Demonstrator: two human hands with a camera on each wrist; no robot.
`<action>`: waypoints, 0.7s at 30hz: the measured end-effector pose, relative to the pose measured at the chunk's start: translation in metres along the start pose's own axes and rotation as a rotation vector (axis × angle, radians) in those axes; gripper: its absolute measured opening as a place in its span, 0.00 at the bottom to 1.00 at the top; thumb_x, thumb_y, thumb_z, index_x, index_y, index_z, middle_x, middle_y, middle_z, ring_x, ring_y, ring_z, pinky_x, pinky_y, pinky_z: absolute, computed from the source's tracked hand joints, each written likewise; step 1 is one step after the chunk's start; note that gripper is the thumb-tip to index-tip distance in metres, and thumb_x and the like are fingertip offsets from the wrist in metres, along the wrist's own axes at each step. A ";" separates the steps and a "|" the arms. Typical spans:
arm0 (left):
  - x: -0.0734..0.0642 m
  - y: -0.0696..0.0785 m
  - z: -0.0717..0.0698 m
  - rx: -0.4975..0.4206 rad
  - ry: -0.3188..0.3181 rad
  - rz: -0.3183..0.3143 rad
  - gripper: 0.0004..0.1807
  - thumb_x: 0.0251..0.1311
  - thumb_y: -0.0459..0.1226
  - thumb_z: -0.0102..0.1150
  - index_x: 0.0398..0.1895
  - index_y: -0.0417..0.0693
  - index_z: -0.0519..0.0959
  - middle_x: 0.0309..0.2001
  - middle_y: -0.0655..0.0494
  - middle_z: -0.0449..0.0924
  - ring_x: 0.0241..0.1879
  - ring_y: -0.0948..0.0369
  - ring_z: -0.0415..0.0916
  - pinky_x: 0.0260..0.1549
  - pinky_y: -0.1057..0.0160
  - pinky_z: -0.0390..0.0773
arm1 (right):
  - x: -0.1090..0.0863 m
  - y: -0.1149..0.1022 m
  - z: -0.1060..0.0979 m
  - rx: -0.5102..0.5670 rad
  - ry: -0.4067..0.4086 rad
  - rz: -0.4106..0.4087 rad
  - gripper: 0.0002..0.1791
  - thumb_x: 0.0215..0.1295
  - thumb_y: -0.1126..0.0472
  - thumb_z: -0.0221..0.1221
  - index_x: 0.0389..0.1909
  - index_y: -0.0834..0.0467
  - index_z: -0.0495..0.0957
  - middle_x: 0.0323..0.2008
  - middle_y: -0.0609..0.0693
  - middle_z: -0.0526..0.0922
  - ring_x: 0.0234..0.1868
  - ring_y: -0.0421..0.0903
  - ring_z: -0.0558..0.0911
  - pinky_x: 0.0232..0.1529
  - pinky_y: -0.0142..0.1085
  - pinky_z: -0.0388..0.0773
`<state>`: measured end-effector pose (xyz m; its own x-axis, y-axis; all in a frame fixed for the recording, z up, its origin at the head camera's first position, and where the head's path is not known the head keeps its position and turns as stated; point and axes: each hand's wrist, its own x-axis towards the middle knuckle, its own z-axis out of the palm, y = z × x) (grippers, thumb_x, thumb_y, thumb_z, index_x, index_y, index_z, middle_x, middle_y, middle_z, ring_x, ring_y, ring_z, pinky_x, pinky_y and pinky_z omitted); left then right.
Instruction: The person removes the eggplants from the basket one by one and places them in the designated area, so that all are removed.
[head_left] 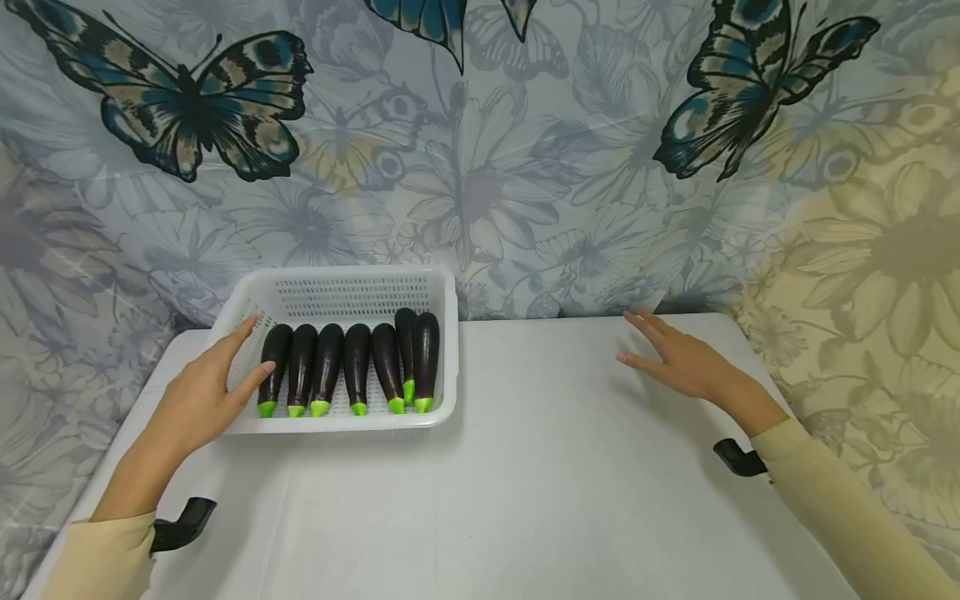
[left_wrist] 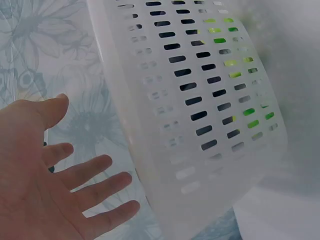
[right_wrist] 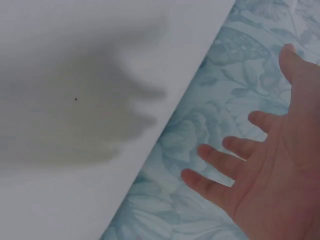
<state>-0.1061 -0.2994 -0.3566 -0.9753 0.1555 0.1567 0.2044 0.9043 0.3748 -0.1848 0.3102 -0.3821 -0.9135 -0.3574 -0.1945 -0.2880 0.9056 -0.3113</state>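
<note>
A white plastic basket (head_left: pixel 337 423) with slotted walls stands at the back left of the table, and several dark purple eggplants (head_left: pixel 327 367) with green stem ends lie in it, roughly side by side. My left hand (head_left: pixel 201 400) hovers over the basket's left end, fingers spread, its thumb overlapping the leftmost eggplant in the head view. In the left wrist view that hand (left_wrist: pixel 65 175) shows nothing in its palm, beside the slotted wall (left_wrist: pixel 200 95). Over the table's right back part my right hand (head_left: pixel 686 362) is held out with straight fingers, holding nothing; the right wrist view shows its bare palm (right_wrist: pixel 280 170).
A white cloth covers the table (head_left: pixel 525 467). Behind it hangs a curtain (head_left: pixel 480 200) printed with flowers and butterflies, close to the table's back edge. Black curved pieces (head_left: pixel 183 525) sit at both wrists, by the beige sleeves (head_left: pixel 847 508).
</note>
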 end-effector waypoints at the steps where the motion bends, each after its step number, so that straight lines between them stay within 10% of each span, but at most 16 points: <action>1: 0.000 0.000 0.000 -0.001 0.003 -0.007 0.39 0.72 0.50 0.49 0.79 0.50 0.46 0.69 0.31 0.60 0.59 0.28 0.62 0.43 0.28 0.66 | 0.001 0.000 0.000 -0.008 0.000 -0.001 0.45 0.72 0.34 0.45 0.78 0.57 0.46 0.76 0.66 0.43 0.68 0.74 0.58 0.57 0.71 0.61; 21: -0.013 -0.019 -0.006 -0.015 0.140 -0.076 0.31 0.72 0.40 0.51 0.73 0.37 0.59 0.62 0.26 0.66 0.54 0.30 0.67 0.42 0.30 0.67 | 0.018 -0.037 -0.006 0.018 0.100 -0.226 0.36 0.70 0.48 0.58 0.71 0.63 0.61 0.72 0.66 0.57 0.66 0.67 0.65 0.58 0.61 0.69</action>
<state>-0.0972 -0.3212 -0.3603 -0.9671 0.0286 0.2527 0.1324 0.9050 0.4042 -0.1923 0.2716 -0.3686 -0.8506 -0.5252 -0.0256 -0.4838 0.8008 -0.3531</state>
